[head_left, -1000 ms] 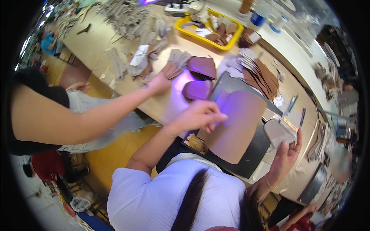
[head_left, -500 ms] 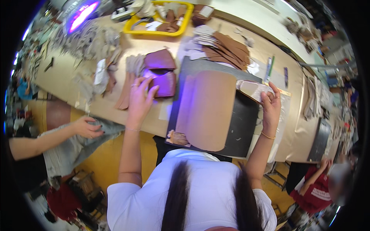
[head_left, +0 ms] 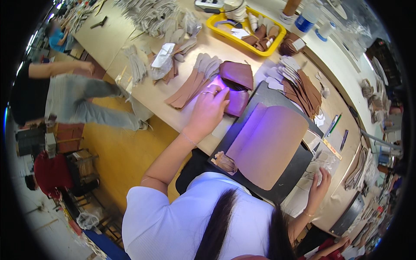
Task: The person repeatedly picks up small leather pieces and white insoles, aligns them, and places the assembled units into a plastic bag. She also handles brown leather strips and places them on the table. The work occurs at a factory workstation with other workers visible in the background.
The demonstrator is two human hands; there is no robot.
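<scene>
My left hand (head_left: 209, 109) reaches out over the wooden table (head_left: 151, 93). Its fingers lie flat on a small dark brown leather piece (head_left: 237, 104) under a purple glow, and a second brown piece (head_left: 236, 73) sits just beyond. My right hand (head_left: 319, 187) is low at the right, fingers spread on pale cut pieces (head_left: 313, 170) beside the black mat (head_left: 297, 175). A large tan leather sheet (head_left: 271, 145) curls on that mat between my hands. Neither hand grips anything.
A yellow tray (head_left: 222, 26) of scraps stands at the back, with a blue-labelled bottle (head_left: 307, 19) beyond it. Stacked brown cut pieces (head_left: 303, 91), tan strips (head_left: 188, 84) and grey-white bundles (head_left: 151, 15) cover the table. Another person (head_left: 65, 102) stands at the left.
The other person's arm, which reached across the table a second ago, has pulled back to the left. My right hand has dropped lower onto the pale pieces. My left hand stays at the brown piece.
</scene>
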